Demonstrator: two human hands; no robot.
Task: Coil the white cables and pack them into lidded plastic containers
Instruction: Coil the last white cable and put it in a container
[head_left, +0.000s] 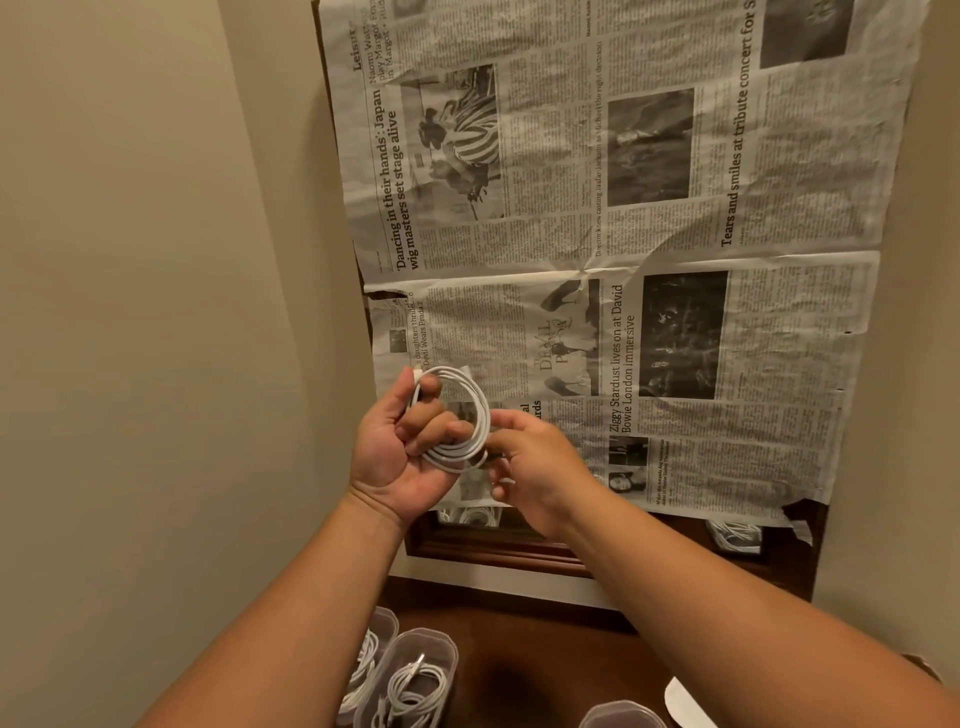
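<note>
A big grey newspaper sheet (623, 234) hides most of the brown frame (493, 553) behind it. The dark brown wooden table (545, 660) and the clear plastic tubs (415, 675) at its left edge are cut off below. Above the table, the left hand (395, 447) holds a thin white cable loop (480, 405); the right hand (535, 467) pinches its right side.

Newspaper (649, 249) on far wall, headlines sideways: "Dancing in their hands: Japan wig masters set stage alive", "Ziggy Stardust lives on at David Bowie London immersive", "Tears and smiles at tribute concert for", "Leisure".
</note>
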